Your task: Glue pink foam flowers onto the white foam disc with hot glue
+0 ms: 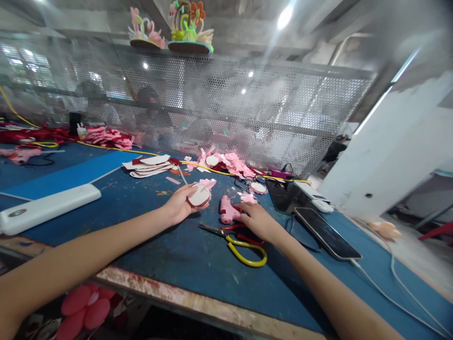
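My left hand [180, 207] holds a round white disc [199, 195] by its left side, with pink petals or ribbon around its far edge. My right hand [260, 221] has its fingers around the handle of a pink glue gun [227, 210], which is on or just above the blue table. Under and beside that hand are scissors with one yellow and one red handle [247, 252], their blades pointing left. Just beyond the glue gun lies a small pink petal piece [248, 197].
White cut sheets [150, 165] are stacked behind my left hand. Pink petals [235, 163] pile against the perforated metal screen [226, 104]. A long white device [49, 208] sits at the left. A phone [327, 233] with a cable and a black tablet [283, 194] lie at the right.
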`<control>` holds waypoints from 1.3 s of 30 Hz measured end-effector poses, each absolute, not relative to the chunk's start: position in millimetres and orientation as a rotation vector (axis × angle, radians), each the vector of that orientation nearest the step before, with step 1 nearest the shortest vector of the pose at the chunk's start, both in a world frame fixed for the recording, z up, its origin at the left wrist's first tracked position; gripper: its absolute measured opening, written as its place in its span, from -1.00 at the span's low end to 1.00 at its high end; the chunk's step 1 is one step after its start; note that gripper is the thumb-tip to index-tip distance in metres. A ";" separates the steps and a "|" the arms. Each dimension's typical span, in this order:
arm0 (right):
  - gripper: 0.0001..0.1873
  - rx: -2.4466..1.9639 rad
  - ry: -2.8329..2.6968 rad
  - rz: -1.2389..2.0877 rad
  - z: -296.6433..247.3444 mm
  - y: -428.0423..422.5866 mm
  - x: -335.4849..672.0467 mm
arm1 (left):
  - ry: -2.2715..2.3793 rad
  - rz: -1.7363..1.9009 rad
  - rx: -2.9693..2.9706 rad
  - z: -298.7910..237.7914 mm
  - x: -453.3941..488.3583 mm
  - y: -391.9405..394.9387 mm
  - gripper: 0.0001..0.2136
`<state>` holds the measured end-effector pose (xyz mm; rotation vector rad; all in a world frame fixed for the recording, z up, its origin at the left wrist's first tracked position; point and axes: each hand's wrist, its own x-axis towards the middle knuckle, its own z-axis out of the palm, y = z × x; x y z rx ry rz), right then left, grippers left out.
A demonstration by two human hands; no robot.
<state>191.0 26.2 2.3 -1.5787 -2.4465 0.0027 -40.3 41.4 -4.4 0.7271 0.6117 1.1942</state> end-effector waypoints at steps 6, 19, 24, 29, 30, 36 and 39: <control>-0.67 -1.722 -2.394 -0.130 5.9 17.7 184.5 | 0.627 1.250 0.810 0.2 -38.7 35.5 -0.82; -0.72 -1.023 -2.191 0.048 17.4 -3.8 166.7 | 0.663 1.378 0.766 2.3 -39.0 39.1 -0.85; -0.68 -1.070 -2.167 0.061 15.4 -6.7 163.3 | 0.681 1.347 0.800 2.1 -36.0 36.4 -0.83; -0.69 -1.072 -2.149 0.058 15.4 -6.5 163.6 | 0.703 1.341 0.854 0.6 -35.3 34.8 -0.84; -0.68 -1.062 -2.155 0.052 15.7 -6.6 163.5 | 0.706 1.337 0.865 0.1 -35.3 34.8 -0.84; -0.67 -1.023 -2.174 -0.011 15.6 -6.6 163.0 | 0.713 1.313 0.905 -2.3 -35.1 35.5 -0.85; -0.67 -1.029 -2.175 -0.017 14.9 -6.3 163.1 | 0.714 1.315 0.906 -1.8 -34.9 35.0 -0.85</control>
